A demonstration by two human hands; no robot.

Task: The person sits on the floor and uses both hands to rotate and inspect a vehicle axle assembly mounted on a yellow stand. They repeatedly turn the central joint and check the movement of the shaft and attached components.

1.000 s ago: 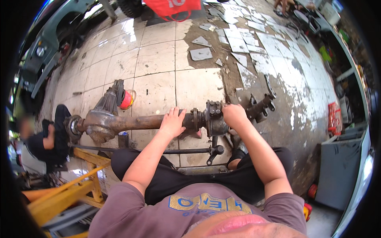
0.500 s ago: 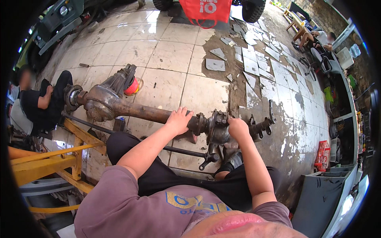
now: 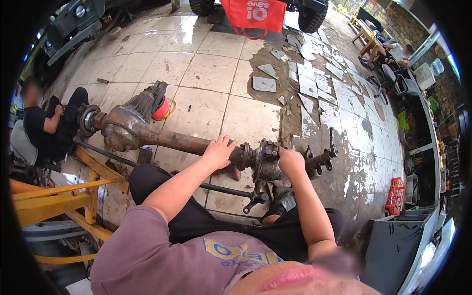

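Note:
A long, rusty vehicle axle (image 3: pixel 174 139) lies across in front of me, with its round differential housing (image 3: pixel 123 125) toward the left. My left hand (image 3: pixel 220 152) rests over the axle tube with the fingers spread. Right of it is the greasy steering knuckle (image 3: pixel 268 167), with bolt heads on its top. Against the knuckle's right side, my right hand (image 3: pixel 292 163) has its fingers curled in; its fingertips, and anything between them, are hidden. A dark tie rod (image 3: pixel 221 188) runs below the axle, nearer my legs.
Yellow metal stand (image 3: pixel 59 204) at left; a seated person in black (image 3: pixel 46 125) by the axle's left end. Red-and-yellow can (image 3: pixel 161 109) behind the axle. Broken tiles (image 3: pixel 307 86) beyond. Grey cabinet (image 3: pixel 396 246) and red crate (image 3: pixel 396 195) at right. Another person (image 3: pixel 393 51) sits far right.
The whole view has shifted slightly. Both hands keep nearly the same places on the axle and the knuckle. The seated person at left has the head a little more upright.

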